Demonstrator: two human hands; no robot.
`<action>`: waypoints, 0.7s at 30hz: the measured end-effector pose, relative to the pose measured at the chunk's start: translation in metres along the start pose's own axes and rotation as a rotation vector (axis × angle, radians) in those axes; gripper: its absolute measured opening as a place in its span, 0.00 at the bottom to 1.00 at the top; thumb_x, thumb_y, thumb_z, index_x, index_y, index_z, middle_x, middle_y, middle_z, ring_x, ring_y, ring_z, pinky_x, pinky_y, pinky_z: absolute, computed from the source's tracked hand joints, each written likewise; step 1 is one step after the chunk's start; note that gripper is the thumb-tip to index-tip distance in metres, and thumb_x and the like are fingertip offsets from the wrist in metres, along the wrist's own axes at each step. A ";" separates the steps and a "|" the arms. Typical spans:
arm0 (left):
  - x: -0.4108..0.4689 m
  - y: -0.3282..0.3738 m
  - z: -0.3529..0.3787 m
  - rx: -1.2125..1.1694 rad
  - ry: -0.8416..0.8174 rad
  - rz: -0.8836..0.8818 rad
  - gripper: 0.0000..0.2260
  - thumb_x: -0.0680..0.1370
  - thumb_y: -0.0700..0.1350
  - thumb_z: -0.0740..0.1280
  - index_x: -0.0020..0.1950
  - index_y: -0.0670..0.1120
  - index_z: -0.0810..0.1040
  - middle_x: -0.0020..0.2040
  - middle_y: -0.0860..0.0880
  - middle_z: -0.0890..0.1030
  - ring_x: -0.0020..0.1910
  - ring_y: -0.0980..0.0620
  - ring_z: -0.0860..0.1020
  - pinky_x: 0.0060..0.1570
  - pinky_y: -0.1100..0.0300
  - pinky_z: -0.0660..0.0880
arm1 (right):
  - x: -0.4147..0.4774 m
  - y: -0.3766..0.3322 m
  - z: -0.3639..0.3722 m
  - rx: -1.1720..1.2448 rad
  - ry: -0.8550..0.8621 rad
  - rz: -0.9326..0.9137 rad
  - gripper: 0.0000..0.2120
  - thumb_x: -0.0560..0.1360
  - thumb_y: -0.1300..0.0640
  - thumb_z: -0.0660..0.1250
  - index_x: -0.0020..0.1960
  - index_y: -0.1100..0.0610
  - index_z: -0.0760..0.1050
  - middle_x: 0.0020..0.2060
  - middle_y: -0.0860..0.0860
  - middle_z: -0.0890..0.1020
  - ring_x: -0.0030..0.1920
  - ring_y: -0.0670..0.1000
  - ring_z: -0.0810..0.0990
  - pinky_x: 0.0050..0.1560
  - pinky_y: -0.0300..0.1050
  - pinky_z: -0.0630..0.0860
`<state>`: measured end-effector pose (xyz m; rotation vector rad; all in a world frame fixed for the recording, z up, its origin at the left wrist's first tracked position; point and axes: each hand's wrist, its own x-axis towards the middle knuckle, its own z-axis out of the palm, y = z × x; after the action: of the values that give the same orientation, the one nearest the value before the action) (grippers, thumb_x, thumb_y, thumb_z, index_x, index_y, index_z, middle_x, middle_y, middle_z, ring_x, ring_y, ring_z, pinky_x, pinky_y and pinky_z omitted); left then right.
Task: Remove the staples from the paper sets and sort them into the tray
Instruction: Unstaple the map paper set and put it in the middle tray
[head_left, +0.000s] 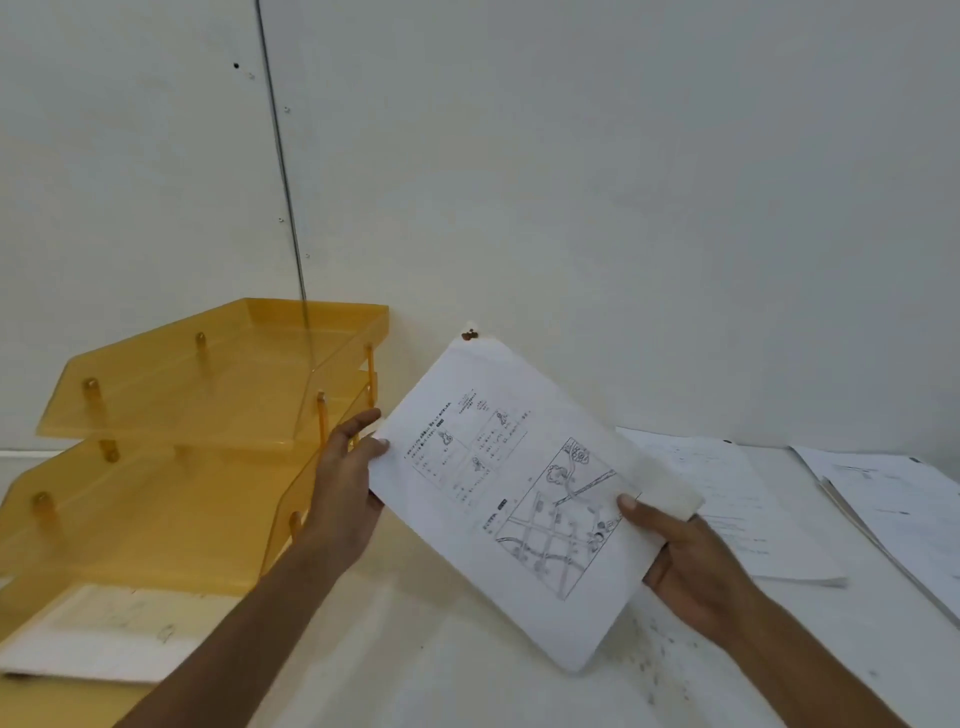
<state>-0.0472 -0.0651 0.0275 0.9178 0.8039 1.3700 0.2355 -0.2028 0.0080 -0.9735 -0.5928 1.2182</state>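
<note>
Shows two slender forearms (249, 623), bare from wrist to frame edge. Bare left hand (345, 483), with short trimmed nails. Right hand (691, 561) likewise bare, thumbnail short. Seems to carry a whitish cover (672, 496) over one right fingertip; too blurred to confirm.

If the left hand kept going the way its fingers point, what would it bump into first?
Likely the yellow tray, at its right-side posts: the left hand, gripping the paper by its edge, points up and rightward close beside them. Depth is unclear, so it might slip past to the white wall.
</note>
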 end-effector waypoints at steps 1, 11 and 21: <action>0.001 0.007 -0.005 0.156 -0.080 0.017 0.13 0.82 0.39 0.65 0.64 0.51 0.78 0.58 0.44 0.84 0.49 0.47 0.83 0.43 0.54 0.79 | 0.002 -0.011 -0.003 -0.056 0.007 -0.026 0.18 0.76 0.66 0.67 0.66 0.61 0.78 0.60 0.60 0.84 0.59 0.60 0.84 0.56 0.61 0.81; 0.005 0.002 -0.001 0.441 -0.379 0.135 0.13 0.83 0.42 0.65 0.68 0.48 0.78 0.60 0.50 0.86 0.58 0.50 0.85 0.55 0.53 0.83 | 0.010 -0.070 -0.003 -0.364 -0.069 -0.233 0.20 0.73 0.60 0.70 0.65 0.58 0.78 0.58 0.55 0.85 0.57 0.56 0.85 0.57 0.55 0.83; -0.006 -0.035 -0.007 0.436 -0.201 0.147 0.10 0.83 0.44 0.64 0.65 0.51 0.78 0.57 0.53 0.85 0.55 0.52 0.85 0.45 0.59 0.83 | 0.007 -0.004 -0.014 -0.614 0.066 -0.249 0.14 0.78 0.53 0.69 0.64 0.45 0.78 0.57 0.45 0.86 0.59 0.50 0.84 0.63 0.58 0.78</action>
<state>-0.0379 -0.0699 -0.0071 1.4546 0.9098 1.2223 0.2506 -0.2007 0.0044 -1.3936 -1.0357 0.7852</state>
